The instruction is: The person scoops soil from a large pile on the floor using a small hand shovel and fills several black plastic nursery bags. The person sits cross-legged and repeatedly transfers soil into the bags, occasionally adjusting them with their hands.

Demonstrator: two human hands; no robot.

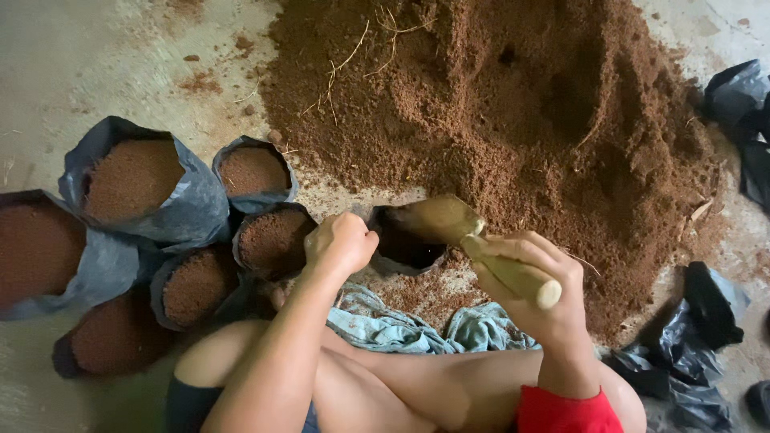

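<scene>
A: We see the left hand closed in a fist on the rim of a small black grow bag, pinching the near-left edge so the mouth is open. The bag sits on the concrete floor, right at the foot of the soil heap.

B: Agreed. We note the right hand wrapped tight around the pale wooden handle of a scoop. The blade of the scoop lies tilted over the bag's mouth, touching or just above its far rim; we cannot tell which.

A: Inside the bag we see dark shadow only, so we cannot tell the fill level.

B: To the left we count a cluster of filled bags, topped with the same reddish-brown soil and packed against each other. The nearest filled one stands just beside the left hand.

A: A crumpled blue-grey cloth lies on the floor between the open bag and the person's bare knees.

B: On the right we log loose empty black bags in a crumpled pile, near the edge of the heap. More dark plastic shows at the upper right corner.

A: Dry stalks and roots lie scattered over the top of the heap.
</scene>
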